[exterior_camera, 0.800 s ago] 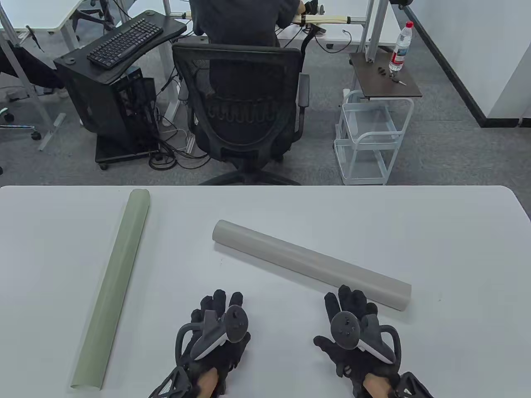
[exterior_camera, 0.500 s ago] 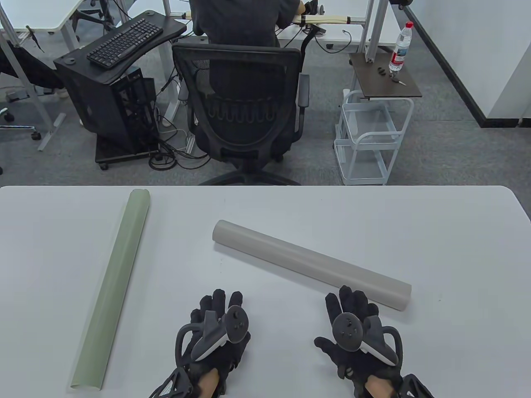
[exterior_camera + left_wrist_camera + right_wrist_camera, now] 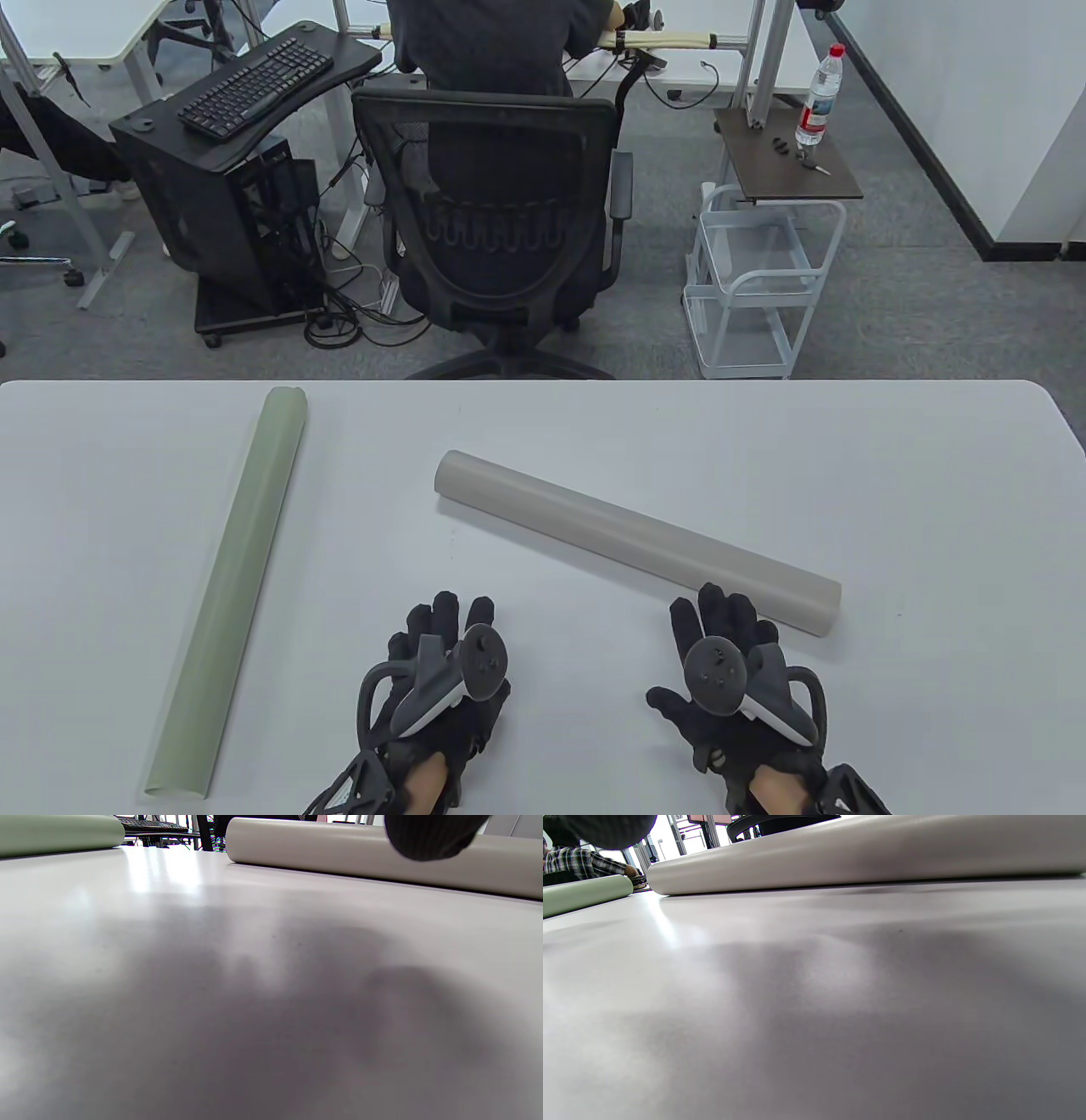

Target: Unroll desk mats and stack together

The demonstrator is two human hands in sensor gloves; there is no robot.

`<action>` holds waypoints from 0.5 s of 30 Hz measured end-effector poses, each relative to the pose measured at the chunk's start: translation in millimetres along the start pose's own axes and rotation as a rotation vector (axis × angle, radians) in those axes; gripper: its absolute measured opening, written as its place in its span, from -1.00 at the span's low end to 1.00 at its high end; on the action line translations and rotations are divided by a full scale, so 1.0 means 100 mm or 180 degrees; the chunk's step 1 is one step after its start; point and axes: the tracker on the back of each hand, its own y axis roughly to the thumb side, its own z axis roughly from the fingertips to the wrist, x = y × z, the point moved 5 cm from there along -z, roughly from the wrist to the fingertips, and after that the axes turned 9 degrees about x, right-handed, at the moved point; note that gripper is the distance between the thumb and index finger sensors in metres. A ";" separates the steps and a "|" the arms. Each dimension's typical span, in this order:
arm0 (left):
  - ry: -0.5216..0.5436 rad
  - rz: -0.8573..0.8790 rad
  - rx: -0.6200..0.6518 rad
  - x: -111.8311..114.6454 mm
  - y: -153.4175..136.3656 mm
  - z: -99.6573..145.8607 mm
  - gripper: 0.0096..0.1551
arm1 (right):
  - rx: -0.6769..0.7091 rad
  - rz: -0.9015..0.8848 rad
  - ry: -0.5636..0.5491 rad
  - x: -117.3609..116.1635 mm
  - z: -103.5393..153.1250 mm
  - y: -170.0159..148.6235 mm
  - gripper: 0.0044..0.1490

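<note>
Two rolled desk mats lie on the white table (image 3: 848,475). A pale green roll (image 3: 229,586) runs near-to-far at the left. A grey roll (image 3: 628,539) lies diagonally at the centre-right; it also shows in the left wrist view (image 3: 339,853) and the right wrist view (image 3: 840,857). My left hand (image 3: 445,624) rests flat on the table near the front edge, empty, between the two rolls. My right hand (image 3: 721,615) lies flat, empty, its fingertips just short of the grey roll's near end. The green roll also shows in the left wrist view (image 3: 55,832) and the right wrist view (image 3: 581,895).
Beyond the table's far edge stand an office chair (image 3: 501,229) with a seated person, a black computer stand with a keyboard (image 3: 254,85), and a small white cart (image 3: 755,280) with a water bottle (image 3: 819,98).
My right hand has edged slightly to the right and toward the grey roll. The left hand and both rolls have not moved.
</note>
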 end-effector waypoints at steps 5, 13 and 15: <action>0.0020 0.0014 0.0000 -0.01 -0.01 0.00 0.04 | -0.0083 -0.0025 -0.0003 0.01 -0.02 -0.08 0.20; 0.0017 0.0022 0.0027 0.00 0.00 0.00 0.04 | -0.0235 0.0013 -0.0032 0.04 -0.05 -0.21 0.20; -0.0008 0.0044 0.0047 0.00 0.01 -0.01 0.04 | -0.0278 0.0058 -0.0059 0.06 -0.09 -0.25 0.20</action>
